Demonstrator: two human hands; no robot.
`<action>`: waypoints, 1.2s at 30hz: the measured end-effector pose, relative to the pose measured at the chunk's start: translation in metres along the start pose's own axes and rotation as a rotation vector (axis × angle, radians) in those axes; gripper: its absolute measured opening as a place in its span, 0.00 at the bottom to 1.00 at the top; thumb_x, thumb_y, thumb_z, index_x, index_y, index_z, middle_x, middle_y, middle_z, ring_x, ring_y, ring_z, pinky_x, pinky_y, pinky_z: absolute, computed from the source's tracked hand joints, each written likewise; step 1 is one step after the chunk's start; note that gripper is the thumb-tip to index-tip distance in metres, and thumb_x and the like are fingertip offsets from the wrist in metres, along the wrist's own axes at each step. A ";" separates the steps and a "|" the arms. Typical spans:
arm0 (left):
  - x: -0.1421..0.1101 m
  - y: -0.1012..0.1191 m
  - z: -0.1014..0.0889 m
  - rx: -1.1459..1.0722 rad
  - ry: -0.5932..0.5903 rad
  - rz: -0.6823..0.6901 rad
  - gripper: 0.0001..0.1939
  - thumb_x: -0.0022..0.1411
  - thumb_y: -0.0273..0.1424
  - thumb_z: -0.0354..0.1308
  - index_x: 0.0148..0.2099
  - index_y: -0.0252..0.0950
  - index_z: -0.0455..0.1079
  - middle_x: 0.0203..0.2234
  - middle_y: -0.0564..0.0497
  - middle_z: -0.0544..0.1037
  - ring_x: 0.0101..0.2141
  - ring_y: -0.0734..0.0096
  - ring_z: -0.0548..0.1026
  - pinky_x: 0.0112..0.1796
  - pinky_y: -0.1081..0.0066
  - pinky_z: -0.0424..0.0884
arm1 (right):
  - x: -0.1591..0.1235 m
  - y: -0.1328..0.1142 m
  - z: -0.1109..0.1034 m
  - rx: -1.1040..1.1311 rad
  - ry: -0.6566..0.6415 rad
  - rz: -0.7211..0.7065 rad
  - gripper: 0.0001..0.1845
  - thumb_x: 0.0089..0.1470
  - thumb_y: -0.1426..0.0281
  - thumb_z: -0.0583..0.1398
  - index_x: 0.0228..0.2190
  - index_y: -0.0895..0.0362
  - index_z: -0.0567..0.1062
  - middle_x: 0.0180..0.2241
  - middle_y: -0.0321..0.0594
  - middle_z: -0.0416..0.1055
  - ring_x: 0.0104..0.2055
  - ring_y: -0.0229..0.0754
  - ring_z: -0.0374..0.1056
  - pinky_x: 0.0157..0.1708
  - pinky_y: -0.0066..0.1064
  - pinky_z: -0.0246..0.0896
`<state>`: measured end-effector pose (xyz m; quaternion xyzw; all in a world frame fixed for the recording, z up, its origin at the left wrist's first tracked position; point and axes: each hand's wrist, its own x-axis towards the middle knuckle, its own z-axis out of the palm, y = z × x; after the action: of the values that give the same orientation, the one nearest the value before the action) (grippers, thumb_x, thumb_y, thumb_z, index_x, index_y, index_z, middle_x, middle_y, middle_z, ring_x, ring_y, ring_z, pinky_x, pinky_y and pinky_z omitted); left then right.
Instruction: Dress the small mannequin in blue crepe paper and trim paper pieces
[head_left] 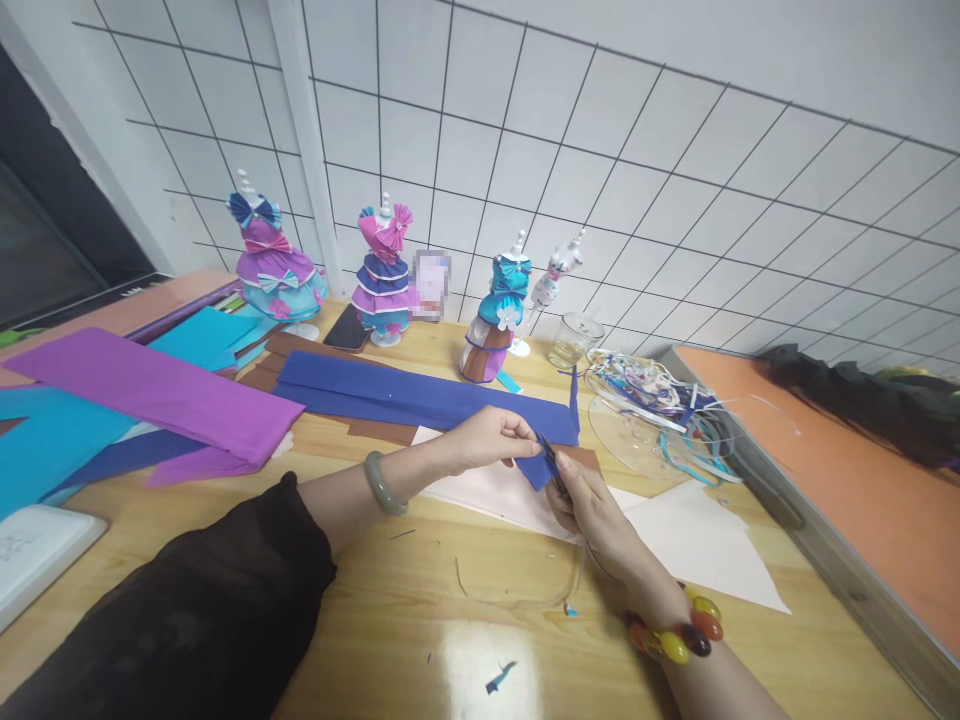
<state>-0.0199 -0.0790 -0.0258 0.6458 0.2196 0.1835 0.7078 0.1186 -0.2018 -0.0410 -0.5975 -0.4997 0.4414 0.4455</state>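
Observation:
My left hand (495,440), with a jade-coloured bangle on its wrist, pinches a small piece of blue crepe paper (534,470) by its upper edge. Dark-bladed scissors (549,455) are in my right hand (589,500), their blades up against that piece near my left fingertips. Much of the scissors' handles is hidden by my right fingers. Behind both hands lies a long folded strip of blue crepe paper (420,395). Under them is a pale pink sheet (480,490).
Small dress forms in paper dresses (279,270) stand along the tiled wall. Purple crepe paper (165,385) and turquoise sheets lie at left, near a white device (45,550). At right are a glass bowl (576,340), tangled ribbons (645,385) and an orange-lined tray (825,470).

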 end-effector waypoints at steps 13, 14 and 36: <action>-0.001 0.000 0.001 0.012 -0.002 0.002 0.13 0.47 0.36 0.64 0.29 0.30 0.70 0.22 0.52 0.72 0.25 0.78 0.68 0.27 0.75 0.65 | 0.000 -0.002 0.001 -0.021 0.018 0.010 0.25 0.59 0.50 0.47 0.19 0.54 0.54 0.16 0.27 0.46 0.16 0.31 0.42 0.14 0.25 0.38; 0.000 -0.001 0.001 0.004 -0.003 -0.001 0.13 0.47 0.36 0.64 0.30 0.30 0.70 0.23 0.52 0.72 0.26 0.77 0.69 0.28 0.75 0.65 | 0.000 -0.002 0.001 -0.015 0.024 0.012 0.25 0.58 0.50 0.47 0.19 0.54 0.54 0.16 0.27 0.46 0.16 0.31 0.41 0.14 0.25 0.38; 0.001 -0.007 0.002 0.010 -0.012 0.011 0.14 0.49 0.38 0.62 0.30 0.32 0.69 0.22 0.53 0.72 0.23 0.78 0.69 0.27 0.74 0.65 | 0.001 -0.006 0.002 -0.044 0.058 -0.001 0.27 0.58 0.49 0.45 0.17 0.54 0.53 0.15 0.28 0.46 0.16 0.32 0.40 0.15 0.27 0.37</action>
<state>-0.0183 -0.0803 -0.0328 0.6516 0.2128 0.1821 0.7049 0.1151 -0.2003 -0.0354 -0.6194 -0.4963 0.4125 0.4470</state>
